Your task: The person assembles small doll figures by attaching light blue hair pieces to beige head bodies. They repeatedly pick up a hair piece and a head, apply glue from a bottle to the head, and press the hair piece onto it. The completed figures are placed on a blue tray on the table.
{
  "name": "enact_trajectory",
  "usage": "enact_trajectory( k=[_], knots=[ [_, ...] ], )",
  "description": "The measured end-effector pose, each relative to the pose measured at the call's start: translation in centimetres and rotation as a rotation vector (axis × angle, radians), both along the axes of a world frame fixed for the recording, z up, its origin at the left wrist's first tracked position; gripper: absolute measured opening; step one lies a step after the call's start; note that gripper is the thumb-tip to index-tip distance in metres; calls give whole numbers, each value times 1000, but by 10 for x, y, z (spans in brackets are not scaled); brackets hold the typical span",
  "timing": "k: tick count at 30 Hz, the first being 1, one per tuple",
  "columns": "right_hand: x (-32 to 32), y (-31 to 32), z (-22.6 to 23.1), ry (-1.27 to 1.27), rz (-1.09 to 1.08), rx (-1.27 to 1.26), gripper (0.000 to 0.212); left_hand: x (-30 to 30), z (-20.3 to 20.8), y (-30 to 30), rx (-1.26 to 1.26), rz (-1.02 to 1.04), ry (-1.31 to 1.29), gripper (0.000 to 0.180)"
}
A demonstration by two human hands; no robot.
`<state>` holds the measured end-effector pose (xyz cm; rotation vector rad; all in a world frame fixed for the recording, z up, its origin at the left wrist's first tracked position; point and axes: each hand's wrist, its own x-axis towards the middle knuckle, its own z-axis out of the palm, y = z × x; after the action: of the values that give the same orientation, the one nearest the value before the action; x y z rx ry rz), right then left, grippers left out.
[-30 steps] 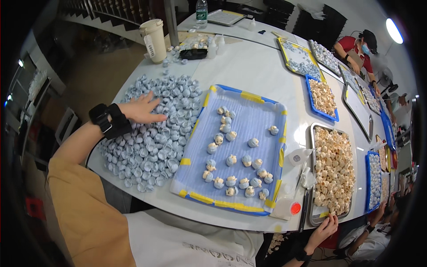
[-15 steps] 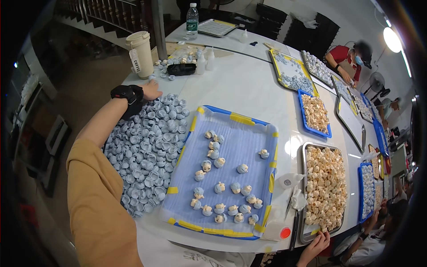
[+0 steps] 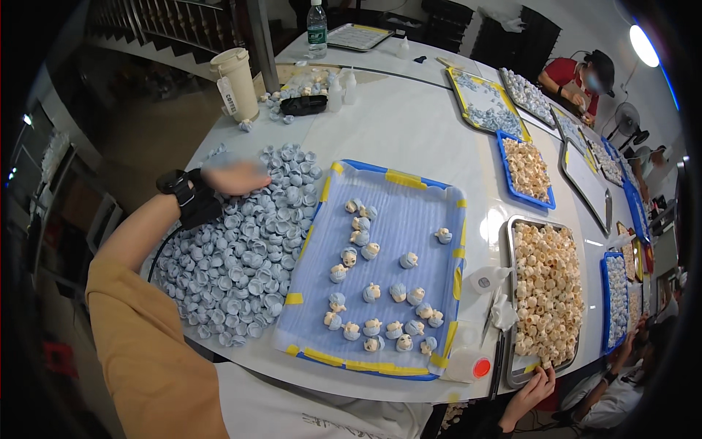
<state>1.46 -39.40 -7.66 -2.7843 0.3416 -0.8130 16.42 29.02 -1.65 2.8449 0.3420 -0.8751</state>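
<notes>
Shells (image 3: 234,274) left of the blue tray (image 3: 409,212) again lie under your left hand (image 3: 235,178), drawn back from their far edge, grip too blurred to tell; right of the tray, your right hand (image 3: 532,390) pinches a cream piece (image 3: 546,364)

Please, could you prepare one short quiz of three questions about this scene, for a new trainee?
1. Which hand is over the pile of blue-grey shells?

2. True or false: the metal tray beside the right hand is filled with blue-grey shells.

3. What stands beyond the pile, near the left edge of the table?
A) a fan
B) a cream tumbler
C) a lamp

Key:
1. The left hand.
2. False; it holds cream pieces.
3. B.
</notes>
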Motion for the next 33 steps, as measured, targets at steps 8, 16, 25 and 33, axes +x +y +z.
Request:
enact_trajectory(
  k=[8, 16, 25, 33],
  knots=[
    [-2, -5, 0, 19, -17, -28, 27, 12, 23, 16, 278, 119, -277, 80],
    [-2, -4, -4, 11, 25, -23, 27, 22, 0, 63, 197, 295, -15, 77],
    [-1, -1, -2, -23, 16, -3, 26, -19, -19, 57, 79, 254, -119, 71],
    [1, 0, -4, -38, 27, 22, 27, -15, 15, 47, 132, 84, -38, 67]
  ],
)
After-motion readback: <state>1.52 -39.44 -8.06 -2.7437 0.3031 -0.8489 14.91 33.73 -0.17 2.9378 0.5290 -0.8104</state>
